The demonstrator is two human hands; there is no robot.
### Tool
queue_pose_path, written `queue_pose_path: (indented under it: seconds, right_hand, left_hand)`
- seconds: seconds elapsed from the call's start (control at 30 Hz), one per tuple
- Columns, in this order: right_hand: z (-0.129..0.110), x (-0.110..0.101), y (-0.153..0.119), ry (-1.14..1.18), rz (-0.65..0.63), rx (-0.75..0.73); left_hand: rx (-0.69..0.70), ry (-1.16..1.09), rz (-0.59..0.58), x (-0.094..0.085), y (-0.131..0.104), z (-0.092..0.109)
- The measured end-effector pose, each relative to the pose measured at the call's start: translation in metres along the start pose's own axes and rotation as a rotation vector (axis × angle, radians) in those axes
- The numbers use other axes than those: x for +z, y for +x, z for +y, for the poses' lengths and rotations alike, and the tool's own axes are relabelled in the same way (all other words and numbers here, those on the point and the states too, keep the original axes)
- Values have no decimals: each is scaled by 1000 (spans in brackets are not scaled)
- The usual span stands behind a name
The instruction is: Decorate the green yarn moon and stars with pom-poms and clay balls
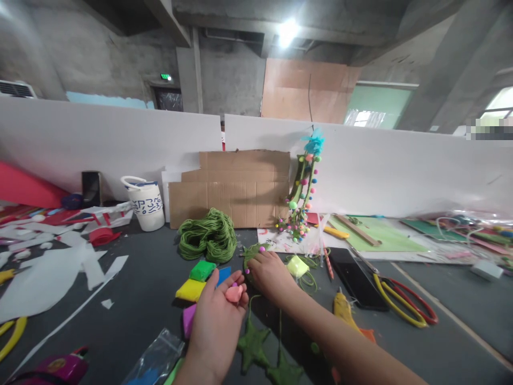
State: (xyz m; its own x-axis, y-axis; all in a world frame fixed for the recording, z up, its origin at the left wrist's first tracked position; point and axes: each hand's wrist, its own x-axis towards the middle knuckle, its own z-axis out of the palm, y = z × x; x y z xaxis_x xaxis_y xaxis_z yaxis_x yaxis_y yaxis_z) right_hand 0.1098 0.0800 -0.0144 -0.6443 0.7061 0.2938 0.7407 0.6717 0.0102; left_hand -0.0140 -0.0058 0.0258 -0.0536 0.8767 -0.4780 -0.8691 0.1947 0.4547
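My left hand (219, 323) is turned palm up, its curled fingers holding a lump of coral-pink modelling clay (233, 293). A bit of purple shows just behind the lump. My right hand (272, 275) reaches down onto a green yarn-wrapped piece (250, 255) with small pink and purple balls on it. Its fingers are bent together, and their tips are hidden. Below, two green stars (254, 345) hang on yarn strands across the dark table. Packs of green clay (202, 270), yellow clay (189, 290) and purple clay (188, 321) lie beside my left hand.
A green yarn bundle (208, 235) lies before a cardboard sheet (240, 187). A ball-covered hanging ornament (304, 187) stands behind. On the right are a phone (356, 278), scissors (404, 302) and a glue gun (344, 310); paper scraps (48, 272) and a white bucket (147, 206) occupy the left.
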Motion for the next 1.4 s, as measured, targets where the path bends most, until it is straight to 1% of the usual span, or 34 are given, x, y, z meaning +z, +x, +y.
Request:
queue_pose_path:
  seconds: [0.17,0.37,0.47,0.57,0.7,0.8,0.93,1.03,1.1,1.13,1.2,1.27,1.33,1.4]
  right_hand:
    - [-5,3,4,36,7,-15]
    - [-9,6,8,134,25,-7]
    - [-11,0,6,222,57,7]
    - [-14,-11,3,342,110,53]
    - [-19,-29,-1,530,150,98]
    - [-24,-38,-4,645,147,66]
    - [-29,-42,-10,714,139,11]
    - [-28,-44,-16,739,133,-17]
    - [-24,-47,-19,826,134,20]
    - [-21,-48,-21,891,135,65]
    - [-17,-52,-24,1015,141,180]
    - [-17,-56,-28,1062,149,264]
    - [-25,-62,-33,1028,167,253]
    - [-40,-68,-39,974,189,168]
  left_hand:
    - [14,-2,-11,0,-1,1]
    - [94,-7,20,-2,0,11]
    - [166,-2,55,-3,2,14]
    - [203,42,83,-6,8,13]
    - [200,129,73,-12,13,5]
    - [184,186,50,-15,12,-1]
    - [140,224,8,-16,12,-6]
    - [72,217,-69,-17,13,-6]
    - [26,216,-108,-17,12,-6]
    - [16,221,-106,-17,12,-6]
    - [18,224,-58,-14,10,-6]
    - [34,189,-4,-9,8,-6]
    - [51,140,26,-5,6,-6]
    - [35,113,25,-3,3,-5]
